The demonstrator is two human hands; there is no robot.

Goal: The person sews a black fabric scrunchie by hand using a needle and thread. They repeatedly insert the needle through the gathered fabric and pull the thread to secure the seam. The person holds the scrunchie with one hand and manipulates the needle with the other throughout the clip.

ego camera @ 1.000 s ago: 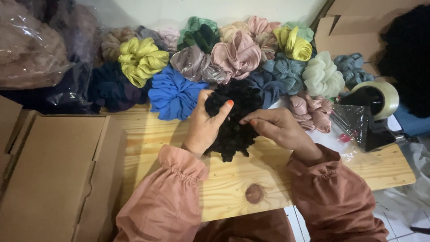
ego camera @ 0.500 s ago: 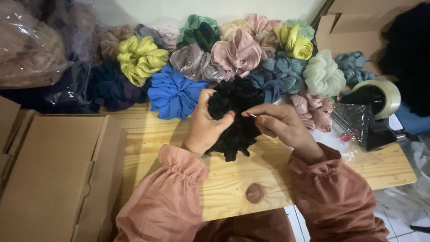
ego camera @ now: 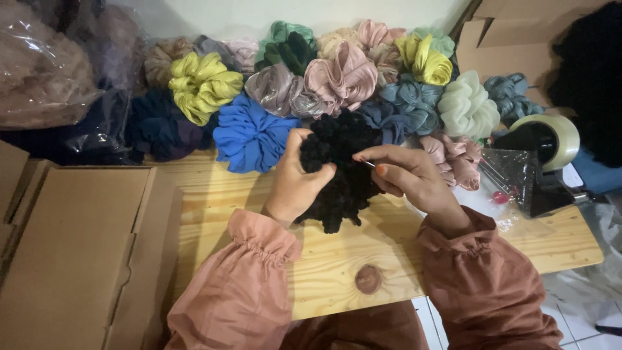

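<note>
The black ruffled fabric scrunchie sits between our two hands, held just above the pale wooden bench, its lower folds hanging toward the boards; our left hand is closed around its left side, thumb pressed into the dark cloth from the front and fingers wrapped behind; our right hand meets it from the right, thumb and forefinger pinched together on a thin silvery needle whose tip touches the black folds, though we cannot tell how deep it goes; both wrists come out of gathered, dusty-pink sleeves.

Just behind the black piece lies a bright blue scrunchie, touching it on the left; a satin mauve-pink scrunchie and a slate-blue one crowd close above; a yellow-green scrunchie rests further left, a pale mint one to the right, and a small dusty-pink one lies beside our right hand; near the bench's right end stands a black tape dispenser with a roll of clear tape; flattened brown cardboard boxes lean against the left side of the bench.
</note>
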